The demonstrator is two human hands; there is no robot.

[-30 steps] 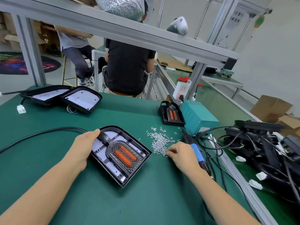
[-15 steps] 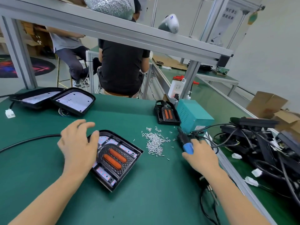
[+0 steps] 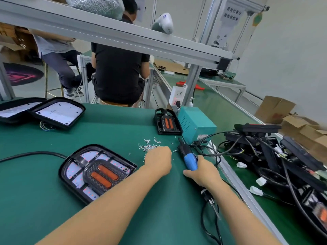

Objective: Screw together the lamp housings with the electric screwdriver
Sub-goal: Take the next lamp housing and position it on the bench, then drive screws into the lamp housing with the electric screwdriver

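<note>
Left hand [image 3: 158, 160] placed on screw pile [image 3: 148, 147], finger state not discernible. Electric screwdriver [image 3: 189, 157] grasped by right hand [image 3: 203, 173] fingers. Lamp housing [image 3: 96, 171] laid flat on desk [image 3: 35, 200].

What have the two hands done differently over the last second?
The left hand let go of the lamp housing and crossed right to the pile of screws, where it now rests with fingers curled under; whether it holds a screw is hidden. The right hand left the screws and took hold of the blue electric screwdriver. The housing lies where it was on the green table.
</note>
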